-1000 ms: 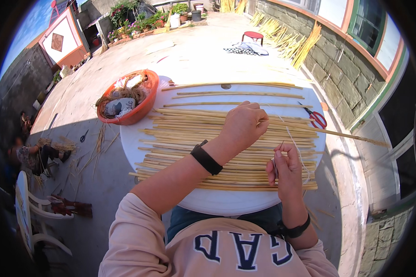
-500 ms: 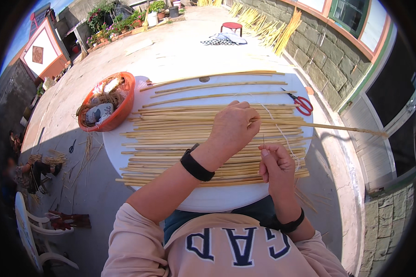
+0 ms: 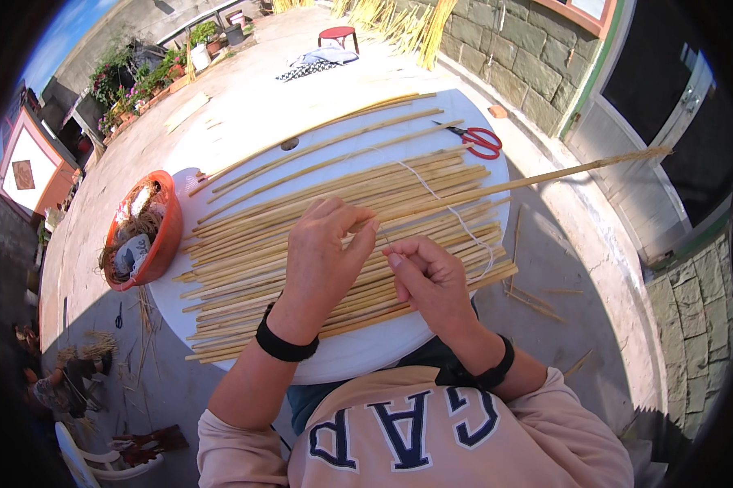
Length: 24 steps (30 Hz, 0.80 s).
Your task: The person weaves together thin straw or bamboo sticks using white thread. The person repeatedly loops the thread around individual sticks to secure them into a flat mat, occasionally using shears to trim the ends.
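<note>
My left hand [image 3: 326, 256] is pinched closed above the straw-coloured reeds [image 3: 252, 285] lying side by side on a white round table [image 3: 179, 313]; what it holds is too small to make out. Just right of it, my right hand [image 3: 427, 289] pinches a thin needle [image 3: 388, 241], its tip near my left fingertips. A white string [image 3: 427, 183] loops across the reeds on the right. A longer reed with a frayed tip [image 3: 594, 165] sticks out past the table's right side. Red-handled scissors [image 3: 484, 142] lie at the back right, beside three or so separated reeds.
An orange basin [image 3: 163, 244] of fibre stands at the table's left. A seated person [image 3: 61, 382] with straw is lower left, near a white chair [image 3: 102, 459]. A red stool [image 3: 338, 34], cloth [image 3: 317, 61] and leaning reed bundles [image 3: 431, 32] are behind; a stone wall [image 3: 529, 73] runs along the right.
Both my hands have moved left in the view and closer together, staying pinched; the needle's tip is now by my left fingertips. The view has also turned, tilting the table and reeds.
</note>
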{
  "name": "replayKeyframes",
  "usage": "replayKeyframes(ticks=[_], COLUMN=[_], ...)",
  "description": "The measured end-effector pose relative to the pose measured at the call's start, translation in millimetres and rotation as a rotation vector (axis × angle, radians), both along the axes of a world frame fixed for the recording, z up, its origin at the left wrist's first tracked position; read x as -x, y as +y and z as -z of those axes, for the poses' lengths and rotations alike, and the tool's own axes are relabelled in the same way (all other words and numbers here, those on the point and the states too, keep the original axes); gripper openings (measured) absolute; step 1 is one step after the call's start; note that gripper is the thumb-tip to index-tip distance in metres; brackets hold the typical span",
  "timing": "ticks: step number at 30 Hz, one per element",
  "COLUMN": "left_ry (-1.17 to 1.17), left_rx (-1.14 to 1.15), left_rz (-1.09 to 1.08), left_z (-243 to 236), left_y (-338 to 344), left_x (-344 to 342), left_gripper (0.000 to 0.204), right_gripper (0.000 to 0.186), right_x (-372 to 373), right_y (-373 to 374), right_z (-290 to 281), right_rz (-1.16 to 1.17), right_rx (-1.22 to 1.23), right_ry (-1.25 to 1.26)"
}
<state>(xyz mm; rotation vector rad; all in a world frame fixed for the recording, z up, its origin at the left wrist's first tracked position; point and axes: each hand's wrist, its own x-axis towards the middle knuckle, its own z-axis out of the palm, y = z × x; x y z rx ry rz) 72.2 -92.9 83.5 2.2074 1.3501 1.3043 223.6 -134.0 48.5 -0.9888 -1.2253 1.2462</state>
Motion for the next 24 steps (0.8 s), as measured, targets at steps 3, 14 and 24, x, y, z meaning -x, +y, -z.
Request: replayKeyframes(ticks=[3,14,24], left_ry=[-0.018,0.083,0.15], left_rx=[-0.002,-0.204,-0.412], left_rz=[0.004,-0.035,-0.038], left_z=[0,4,8], left_y=[-2,-9,-19], left_x=[-1,-3,-3], left_gripper=[0.01,0.012,0.017], right_gripper=[0.013,0.01,0.01], right_x=[0,-1,3], right_y=[1,-4,-10], right_z=[1,-3,7], right_rz=[0.0,-0.039,-0.025], right_rx=[-0.005,0.041,0.003], right_ry=[0.004,0.052,0.077])
